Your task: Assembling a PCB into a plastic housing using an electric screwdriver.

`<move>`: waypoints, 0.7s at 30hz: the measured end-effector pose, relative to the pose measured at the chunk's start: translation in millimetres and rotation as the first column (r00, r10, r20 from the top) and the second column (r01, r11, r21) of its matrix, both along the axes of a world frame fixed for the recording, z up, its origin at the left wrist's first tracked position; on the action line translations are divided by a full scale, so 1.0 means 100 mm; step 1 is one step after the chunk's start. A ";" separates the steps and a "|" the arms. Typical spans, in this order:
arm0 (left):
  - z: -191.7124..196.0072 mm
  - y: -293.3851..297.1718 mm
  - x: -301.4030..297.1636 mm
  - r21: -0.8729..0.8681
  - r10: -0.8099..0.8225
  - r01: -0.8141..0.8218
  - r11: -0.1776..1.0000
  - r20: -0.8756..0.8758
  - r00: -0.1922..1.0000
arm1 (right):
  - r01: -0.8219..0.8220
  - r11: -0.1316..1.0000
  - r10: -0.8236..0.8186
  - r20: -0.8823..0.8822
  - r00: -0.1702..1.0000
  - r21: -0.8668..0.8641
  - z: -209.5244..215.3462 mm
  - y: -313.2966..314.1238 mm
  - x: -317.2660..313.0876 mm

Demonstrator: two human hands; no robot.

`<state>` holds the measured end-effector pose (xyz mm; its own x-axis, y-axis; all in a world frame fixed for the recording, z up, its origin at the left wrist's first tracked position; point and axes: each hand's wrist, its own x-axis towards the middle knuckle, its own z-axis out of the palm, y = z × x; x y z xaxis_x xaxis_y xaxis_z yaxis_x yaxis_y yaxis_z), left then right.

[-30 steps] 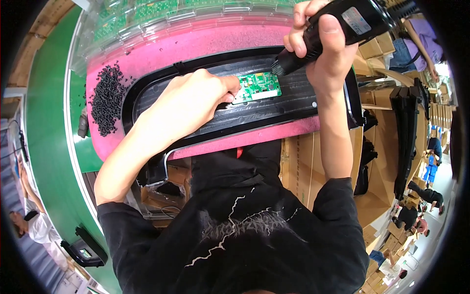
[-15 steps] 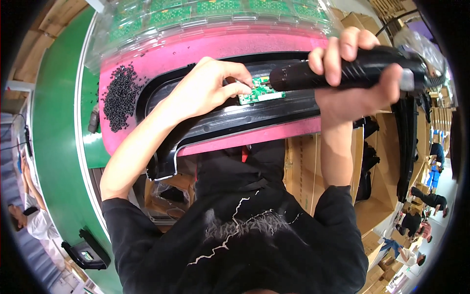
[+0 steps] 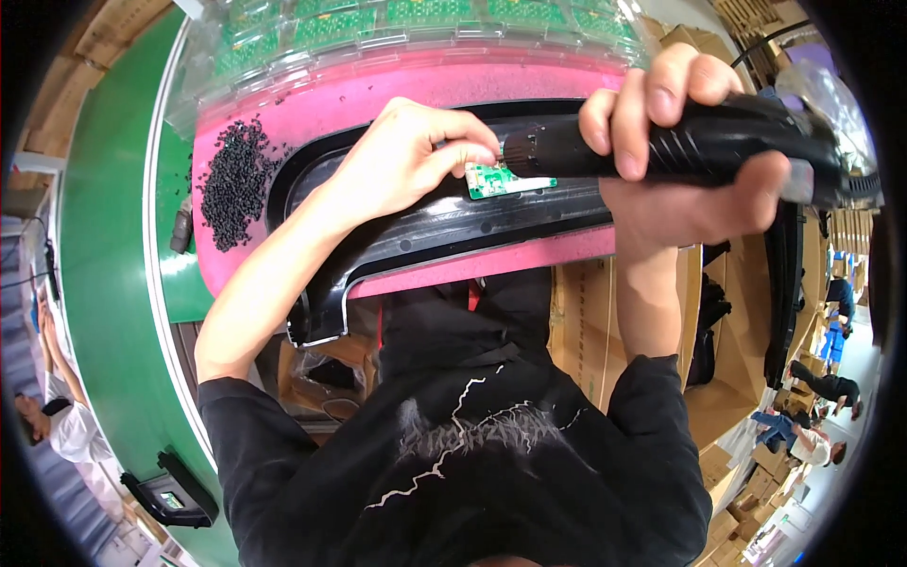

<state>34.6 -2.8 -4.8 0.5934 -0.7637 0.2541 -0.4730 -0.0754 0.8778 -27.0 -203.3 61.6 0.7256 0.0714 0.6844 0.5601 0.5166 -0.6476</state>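
So the right hand [image 3: 652,203] has its fingers wrapped around a chunky black power screwdriver [image 3: 723,142], thumb along the near side. The thing's held pretty much sideways, nose pointing left, right over a little green circuit board [image 3: 491,181] and hiding part of it. Can't tell if the tip is actually touching anything.

The left hand [image 3: 416,146] comes in from the other side, thumb and forefinger brought close together at the board's upper left corner, right by the screwdriver's nose. Can't tell if there's something tiny pinched in there or not.

The board is sitting inside a long black plastic shell [image 3: 453,227] with a raised rim, and that's on a pink mat [image 3: 312,109]. The shell's right end is hidden behind the right hand and wrist. Left of the shell there's a messy heap of tiny black screws [image 3: 236,184] right on the mat, with a few strays around it.

Along the far edge you've got clear plastic trays [image 3: 425,28] with more green boards showing. On the green table [image 3: 113,283] to the left, down near the bottom, there's a smaller black case [image 3: 184,491]. Cardboard boxes [image 3: 581,321] on the right.
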 end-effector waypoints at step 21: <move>-0.04 0.11 0.15 -0.015 0.303 -0.303 0.953 0.131 0.944 | 0.065 0.959 -0.117 -0.176 0.977 -0.275 -0.39 0.40 0.41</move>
<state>49.7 8.1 -8.6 0.7587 -0.5546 0.3417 -0.5377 -0.2371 0.8091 13.8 -163.2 22.2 0.8516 0.1603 0.4991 0.4504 0.2633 -0.8531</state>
